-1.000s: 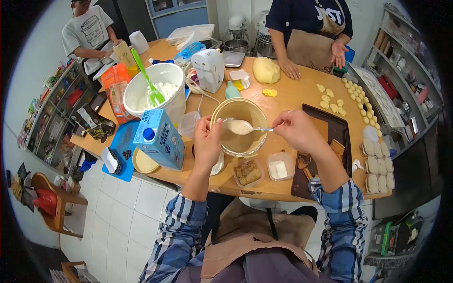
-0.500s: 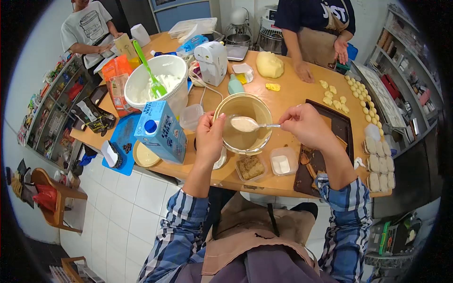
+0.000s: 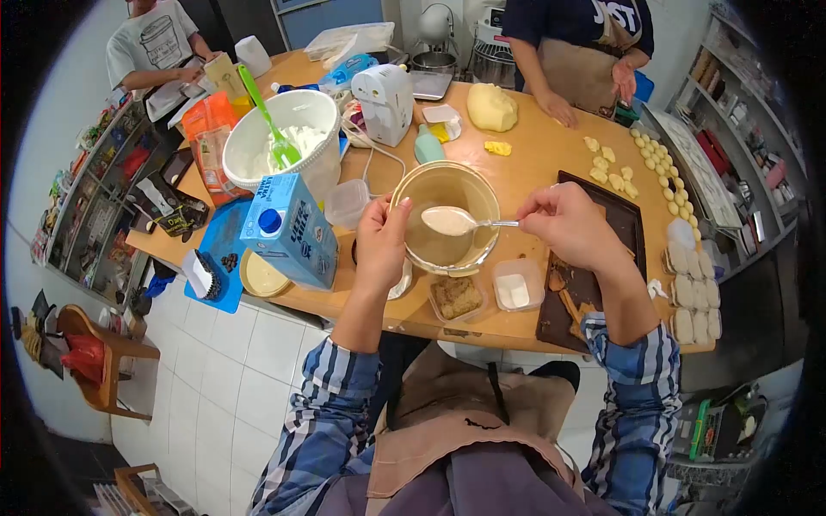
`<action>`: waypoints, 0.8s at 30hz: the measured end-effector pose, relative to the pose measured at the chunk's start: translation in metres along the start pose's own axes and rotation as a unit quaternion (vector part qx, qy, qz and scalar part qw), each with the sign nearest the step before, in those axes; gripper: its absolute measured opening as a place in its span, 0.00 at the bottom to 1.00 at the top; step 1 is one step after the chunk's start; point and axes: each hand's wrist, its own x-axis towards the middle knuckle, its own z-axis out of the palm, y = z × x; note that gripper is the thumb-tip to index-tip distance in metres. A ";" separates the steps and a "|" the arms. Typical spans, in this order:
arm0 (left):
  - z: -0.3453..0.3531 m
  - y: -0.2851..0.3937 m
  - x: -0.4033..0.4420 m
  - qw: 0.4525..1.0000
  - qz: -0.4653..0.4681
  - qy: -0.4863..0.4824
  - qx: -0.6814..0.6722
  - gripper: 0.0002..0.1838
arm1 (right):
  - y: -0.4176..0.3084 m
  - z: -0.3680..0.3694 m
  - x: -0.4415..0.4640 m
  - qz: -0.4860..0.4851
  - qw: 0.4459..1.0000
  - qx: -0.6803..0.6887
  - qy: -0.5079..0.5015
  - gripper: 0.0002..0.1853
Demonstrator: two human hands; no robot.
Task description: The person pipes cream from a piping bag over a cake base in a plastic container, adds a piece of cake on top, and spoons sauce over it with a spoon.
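Observation:
My left hand (image 3: 381, 238) grips the rim of a cream-coloured plastic tub (image 3: 471, 255), thumb on the near side, and holds it tilted toward me. In my right hand (image 3: 564, 222) the handle of a metal spoon (image 3: 451, 221) is pinched between thumb and fingers. The spoon lies level over the tub's mouth, its bowl heaped with pale, off-white powder. What lies at the tub's bottom is hard to make out. Just below are a small container of brown crumbly stuff (image 3: 457, 297) and another small container (image 3: 519, 286) with something white inside.
At left stand a milk carton (image 3: 292, 230), a white mixing bowl (image 3: 284, 142) with a green spatula (image 3: 268, 119), and a round lid (image 3: 262, 273). A dark baking tray (image 3: 564, 320) lies right. Farther back are a dough ball (image 3: 492, 107), a hand mixer (image 3: 384, 101) and two other people.
The spoon has shifted slightly right and up over the tub, still loaded with powder. The tub has moved slightly too. Across the table, a co-worker's hand has drawn back a little.

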 end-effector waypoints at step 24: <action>0.005 -0.008 0.004 0.999 -0.007 -0.011 -0.030 0.10 | -0.003 -0.005 -0.011 0.004 1.000 0.017 0.025 0.05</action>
